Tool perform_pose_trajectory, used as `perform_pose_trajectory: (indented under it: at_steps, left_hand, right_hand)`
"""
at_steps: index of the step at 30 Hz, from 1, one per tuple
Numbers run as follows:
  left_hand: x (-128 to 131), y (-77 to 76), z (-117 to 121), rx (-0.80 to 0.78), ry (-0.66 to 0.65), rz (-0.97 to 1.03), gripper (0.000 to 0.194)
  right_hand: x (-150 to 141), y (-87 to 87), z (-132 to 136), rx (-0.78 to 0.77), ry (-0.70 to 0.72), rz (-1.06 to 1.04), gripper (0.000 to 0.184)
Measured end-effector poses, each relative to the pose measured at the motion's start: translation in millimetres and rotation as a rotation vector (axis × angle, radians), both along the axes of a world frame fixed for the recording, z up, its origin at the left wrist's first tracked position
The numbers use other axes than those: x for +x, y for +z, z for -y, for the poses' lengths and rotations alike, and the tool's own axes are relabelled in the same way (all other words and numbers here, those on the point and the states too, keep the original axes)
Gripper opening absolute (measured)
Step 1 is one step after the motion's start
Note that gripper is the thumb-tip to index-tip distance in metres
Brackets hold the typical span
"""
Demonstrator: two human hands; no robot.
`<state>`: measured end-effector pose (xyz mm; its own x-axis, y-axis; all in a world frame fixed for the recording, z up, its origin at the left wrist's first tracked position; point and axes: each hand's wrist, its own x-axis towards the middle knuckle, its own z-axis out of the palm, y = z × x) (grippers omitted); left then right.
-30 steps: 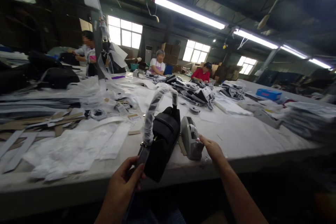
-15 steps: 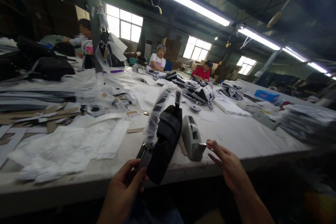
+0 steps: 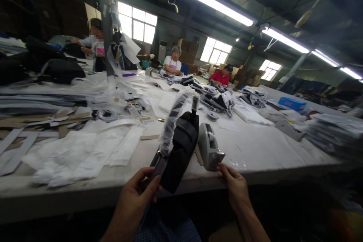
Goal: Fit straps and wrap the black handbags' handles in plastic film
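Observation:
A black bag (image 3: 184,140) leans at the table's near edge, its arched handle (image 3: 170,128) wrapped in clear plastic film. My left hand (image 3: 143,189) is closed around the bag's dark strap (image 3: 159,167), thumb on top, just below a metal fitting. To the right of the bag stands a grey tape dispenser (image 3: 208,147) with its cutting end towards me. The fingertips of my right hand (image 3: 231,181) are pinched together right at that end. Whatever is between them is too small or hidden to make out.
White wrapping sheets (image 3: 85,151) and cardboard strips (image 3: 59,121) cover the table's left side. Wrapped black goods (image 3: 215,96) are heaped farther back, near a blue box (image 3: 292,103). Stacked plastic-covered pieces (image 3: 331,130) lie right. Several people work across the table.
My right hand has moved left to the dispenser's cutting end, and its spread fingers have closed into a pinch. My left hand still grips the strap. The view has shifted slightly.

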<state>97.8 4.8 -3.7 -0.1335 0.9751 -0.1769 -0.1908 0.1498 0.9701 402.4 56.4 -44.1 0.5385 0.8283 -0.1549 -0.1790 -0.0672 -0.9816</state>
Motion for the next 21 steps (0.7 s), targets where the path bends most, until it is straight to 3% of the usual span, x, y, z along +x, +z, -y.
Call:
perform_pose_trajectory:
  at_steps: [3,6,10,14,17,21]
  left_hand:
    - [-2,-0.3,-1,-0.002,-0.014,0.012,0.042]
    - [-2,-1.7,-1,0.004,-0.029,0.018,0.044]
    - [0,-5.3,-1,0.021,-0.020,0.016,0.042]
    - [-1,-8.1,0,0.055,-0.013,-0.011,0.041]
    - [-2,-8.1,1,0.089,-0.022,-0.011,0.040]
    - [-4,-8.5,3,0.139,-0.050,-0.007,0.037]
  right_hand:
    - [-1,-4.0,8,-0.013,-0.001,0.026,0.052]
    - [-18,6.7,26,0.023,0.089,0.081,0.043]
    - [-70,48.4,53,0.167,0.467,0.216,0.026]
    - [-132,84.5,56,0.200,0.782,0.274,0.026]
    - [-165,89.8,44,0.169,0.798,0.383,0.032]
    - [-181,86.2,32,0.082,0.637,0.682,0.041]
